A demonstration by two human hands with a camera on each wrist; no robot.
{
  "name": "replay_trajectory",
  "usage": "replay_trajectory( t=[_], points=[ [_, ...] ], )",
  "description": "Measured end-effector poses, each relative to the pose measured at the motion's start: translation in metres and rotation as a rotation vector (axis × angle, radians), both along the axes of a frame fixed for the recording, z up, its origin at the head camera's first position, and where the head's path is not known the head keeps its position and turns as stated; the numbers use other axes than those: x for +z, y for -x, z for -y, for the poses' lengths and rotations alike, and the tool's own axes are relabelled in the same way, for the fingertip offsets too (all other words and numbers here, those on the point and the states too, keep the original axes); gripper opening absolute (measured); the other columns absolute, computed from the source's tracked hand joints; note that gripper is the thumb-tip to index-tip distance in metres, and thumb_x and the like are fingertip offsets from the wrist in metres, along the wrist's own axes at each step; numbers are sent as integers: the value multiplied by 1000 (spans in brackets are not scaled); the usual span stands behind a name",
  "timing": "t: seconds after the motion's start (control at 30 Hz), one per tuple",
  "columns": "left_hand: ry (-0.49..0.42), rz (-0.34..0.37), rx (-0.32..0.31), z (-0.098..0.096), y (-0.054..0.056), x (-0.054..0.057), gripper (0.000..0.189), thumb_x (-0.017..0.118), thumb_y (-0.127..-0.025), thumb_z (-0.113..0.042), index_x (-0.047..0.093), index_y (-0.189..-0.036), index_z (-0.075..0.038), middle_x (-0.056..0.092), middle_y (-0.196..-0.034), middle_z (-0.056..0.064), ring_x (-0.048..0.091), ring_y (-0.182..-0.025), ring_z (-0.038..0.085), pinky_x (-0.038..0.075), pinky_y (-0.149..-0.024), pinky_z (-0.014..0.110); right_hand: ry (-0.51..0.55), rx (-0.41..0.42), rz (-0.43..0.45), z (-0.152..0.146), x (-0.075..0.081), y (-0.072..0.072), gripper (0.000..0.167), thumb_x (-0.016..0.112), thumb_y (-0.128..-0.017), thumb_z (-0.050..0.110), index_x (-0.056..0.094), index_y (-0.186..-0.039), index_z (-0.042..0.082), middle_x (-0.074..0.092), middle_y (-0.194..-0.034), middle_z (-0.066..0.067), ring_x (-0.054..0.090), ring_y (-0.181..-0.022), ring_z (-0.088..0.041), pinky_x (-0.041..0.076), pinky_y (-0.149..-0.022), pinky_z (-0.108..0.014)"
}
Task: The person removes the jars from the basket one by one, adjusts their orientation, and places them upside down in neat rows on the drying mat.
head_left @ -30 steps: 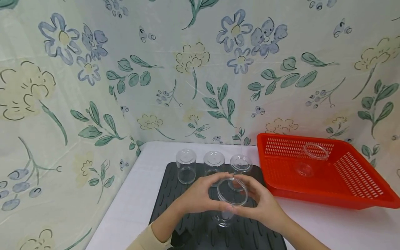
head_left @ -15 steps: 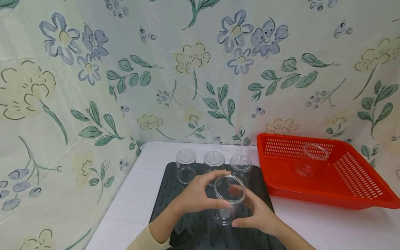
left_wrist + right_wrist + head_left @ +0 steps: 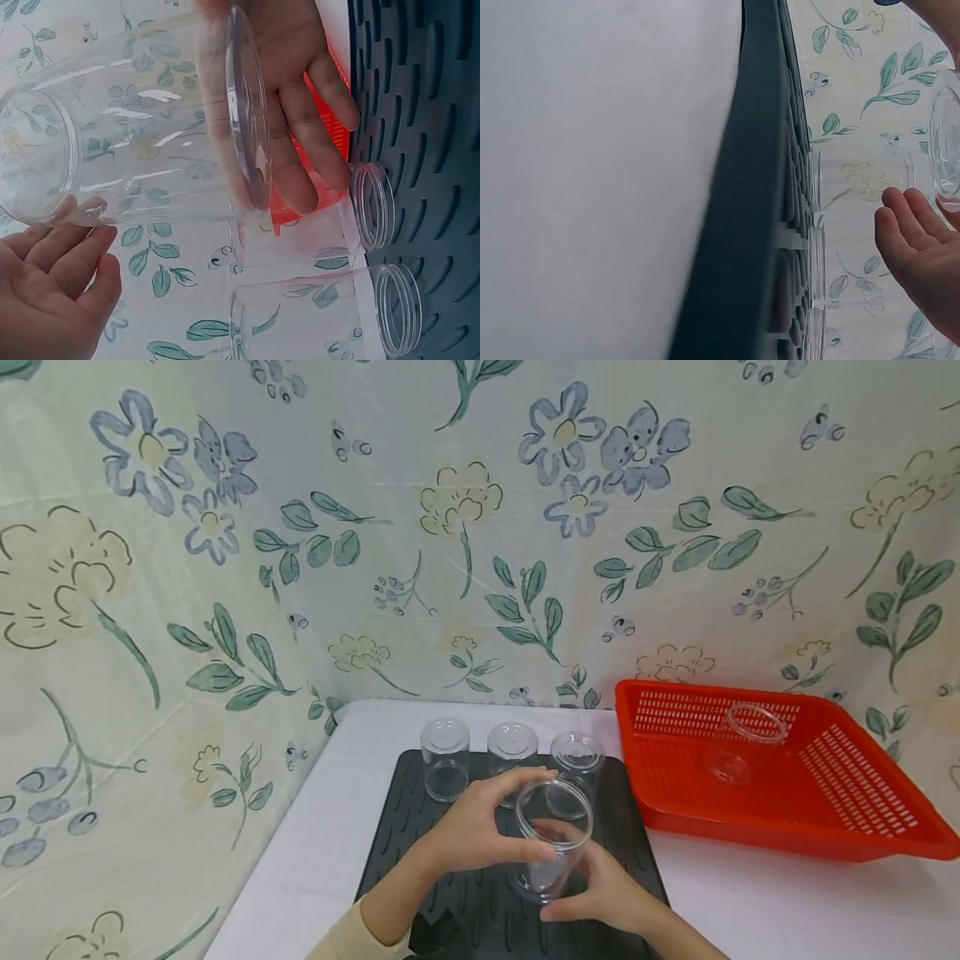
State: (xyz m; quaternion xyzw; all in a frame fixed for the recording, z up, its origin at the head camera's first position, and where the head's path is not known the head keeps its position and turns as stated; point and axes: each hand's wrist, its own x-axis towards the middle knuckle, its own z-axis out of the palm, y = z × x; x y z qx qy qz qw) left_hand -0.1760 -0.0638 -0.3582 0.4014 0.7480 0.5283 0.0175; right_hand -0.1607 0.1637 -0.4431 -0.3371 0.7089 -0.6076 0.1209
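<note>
A clear cup is held above the black ridged mat, its mouth facing up. My left hand grips it just below the rim, thumb in front and fingers behind. My right hand is around the lower part, with the thumb low in front near the base. In the left wrist view, the right hand's long fingers lie fairly straight beside the cup's base. Three clear cups stand upside down in a row along the mat's far edge.
To the right is a red plastic basket with perforated sides, and another clear cup lies tilted inside it. White cloth covers the table. A flower-patterned curtain hangs behind and at the left.
My right hand has let go of the rim area and slid down to the cup's lower part. The left hand has kept its grip, while the cup has shifted only slightly.
</note>
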Motion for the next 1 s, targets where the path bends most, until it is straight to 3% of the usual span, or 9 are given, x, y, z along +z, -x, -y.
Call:
replay_trajectory(
  t=[0.33,0.63,0.87,1.0],
  points=[
    [-17,19,-1,3,0,0,69,81,-79,-17,50,-141,-19,53,-142,1,48,-129,13,40,-104,45,25,-12,20,0,-1,-2,69,77,-81,8,41,-139,-3,46,-138,-30,60,-110,-20,53,-88,-35],
    [-18,34,-13,13,1,-4,72,85,-74,-13,52,-138,-15,53,-141,-5,48,-129,15,40,-104,45,0,-29,-22,-7,-1,-4,68,78,-80,8,44,-138,-2,49,-135,-29,60,-112,-19,50,-92,-30],
    [-30,44,-28,24,3,-8,71,85,-73,-12,52,-136,-17,53,-142,2,43,-134,17,34,-108,51,3,-28,-30,-15,1,-4,69,78,-80,4,43,-139,-2,60,-126,-8,61,-110,-19,50,-91,-30],
    [-31,48,-25,29,3,-11,71,84,-73,-14,52,-136,-16,53,-142,2,42,-135,19,33,-108,53,-2,-32,-44,-20,3,-5,66,77,-80,2,45,-138,2,59,-130,-3,59,-116,-16,48,-93,-28]
  ],
)
